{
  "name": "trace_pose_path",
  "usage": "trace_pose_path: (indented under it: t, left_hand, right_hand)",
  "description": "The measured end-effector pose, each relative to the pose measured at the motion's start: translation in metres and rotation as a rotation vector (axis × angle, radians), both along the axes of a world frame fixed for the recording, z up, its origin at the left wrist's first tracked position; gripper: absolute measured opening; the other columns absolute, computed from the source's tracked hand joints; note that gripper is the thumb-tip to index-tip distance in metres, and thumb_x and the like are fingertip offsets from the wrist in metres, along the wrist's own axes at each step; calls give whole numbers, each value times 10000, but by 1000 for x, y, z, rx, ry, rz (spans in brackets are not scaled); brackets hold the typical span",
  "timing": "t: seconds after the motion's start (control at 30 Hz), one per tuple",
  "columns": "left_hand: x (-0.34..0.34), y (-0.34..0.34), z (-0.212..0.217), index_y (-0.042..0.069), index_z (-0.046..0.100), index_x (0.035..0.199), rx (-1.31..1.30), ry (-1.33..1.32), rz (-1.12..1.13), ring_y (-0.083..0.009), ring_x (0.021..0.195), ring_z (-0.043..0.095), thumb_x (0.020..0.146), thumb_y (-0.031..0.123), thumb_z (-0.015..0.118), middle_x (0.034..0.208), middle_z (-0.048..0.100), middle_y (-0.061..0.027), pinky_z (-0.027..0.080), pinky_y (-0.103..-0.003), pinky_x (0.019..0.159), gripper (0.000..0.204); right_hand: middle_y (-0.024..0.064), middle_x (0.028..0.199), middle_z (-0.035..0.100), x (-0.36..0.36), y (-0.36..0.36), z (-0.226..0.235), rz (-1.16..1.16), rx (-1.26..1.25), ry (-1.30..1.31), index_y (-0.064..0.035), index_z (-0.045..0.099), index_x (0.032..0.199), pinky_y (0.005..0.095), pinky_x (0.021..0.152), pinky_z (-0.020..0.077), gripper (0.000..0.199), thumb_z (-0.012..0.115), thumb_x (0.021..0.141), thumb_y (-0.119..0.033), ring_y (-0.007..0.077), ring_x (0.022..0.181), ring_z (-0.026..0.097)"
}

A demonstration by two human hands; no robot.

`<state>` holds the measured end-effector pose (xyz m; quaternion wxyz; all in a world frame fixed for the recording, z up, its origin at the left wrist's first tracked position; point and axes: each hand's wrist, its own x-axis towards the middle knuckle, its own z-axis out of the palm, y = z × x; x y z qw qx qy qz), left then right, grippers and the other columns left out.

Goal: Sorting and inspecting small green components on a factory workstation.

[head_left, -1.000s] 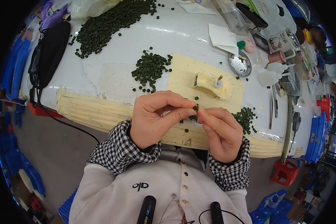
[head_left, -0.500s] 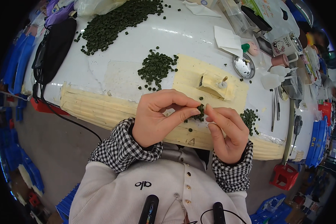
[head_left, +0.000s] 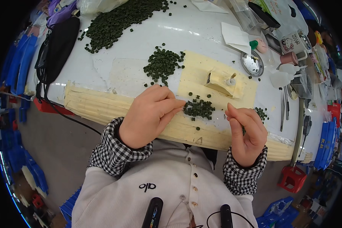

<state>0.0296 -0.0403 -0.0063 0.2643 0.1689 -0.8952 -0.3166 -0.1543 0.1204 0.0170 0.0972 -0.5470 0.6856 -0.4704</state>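
- Left hand point(head_left: 150, 114), mid-frame: fingers bunched and stretched right, tips touching the left edge of the small heap of dark green rings point(head_left: 198, 108). Looks like it's pinning or nudging the heap so nothing scatters; can't tell if a ring is actually pinched between the tips.
- Right hand point(head_left: 247, 131), lower right of centre: raised off the surface, thumb & forefinger pressed together near the top as if on one tiny piece (too small to confirm), other fingers curled in. It's apart from the heap, just to its right.
- Small heap sits on the pale yellow mat point(head_left: 201, 78), near its lower edge, right in front of the body, so both hands reach it w/o stretching.
- Bigger pile of rings point(head_left: 162, 64) lies above-left of the heap, half on the white surface point(head_left: 140, 41); looks like the nearer supply.
- Biggest spread of rings point(head_left: 117, 21), upper left, well away; bulk stock, I'd guess.
- Small clump of rings point(head_left: 260, 113) just right of the right hand's fingertips, kept apart from the heap.
- Yellowish block w/ a white peg point(head_left: 221, 78) stands on the mat above the heap.
- Round metal tin point(head_left: 252, 63) & tweezers point(head_left: 283, 104) at right, off the mat.
- Black bag point(head_left: 59, 45) parked far left.
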Motion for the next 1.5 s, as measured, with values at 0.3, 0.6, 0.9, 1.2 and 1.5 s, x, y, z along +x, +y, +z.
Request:
trace_pose_path:
  t: [0.3,0.6,0.9,1.2,1.5]
  left_hand:
    - [33,-21,14,-5,673,876,53,-110,287,-154,677,526,768,0,700,786,602,-64,438,-264,636,111]
    - [32,-19,3,-32,646,892,180,-117,229,-172,664,566,798,-25,674,767,581,-84,444,-263,589,98]
    - [17,-4,11,-56,644,940,395,164,260,-119,760,599,848,-16,658,862,655,-72,475,-233,716,101]
    - [-5,17,14,-33,637,914,936,279,-20,-128,855,648,820,-76,672,899,679,-113,525,-244,778,109]
    - [-10,17,0,-58,656,1022,1101,391,-107,-146,849,664,864,-44,643,947,692,-133,540,-247,777,159]
  right_hand:
    - [123,814,661,-13,24,-3,-258,-46,-28,59,675,937,280,715,471,122,624,826,62,199,759,615]
    - [96,775,630,-21,27,-6,-291,60,232,4,682,857,302,658,452,137,714,735,57,224,725,561]
    - [64,780,587,-21,25,-14,-325,166,506,-36,667,829,361,704,445,138,739,714,-17,260,789,524]
    - [60,785,580,1,14,-21,-254,140,489,-39,667,832,362,717,432,138,742,717,-44,261,785,525]
    - [45,800,574,4,19,-22,-296,167,525,-47,698,913,381,751,425,221,760,702,-59,247,813,520]
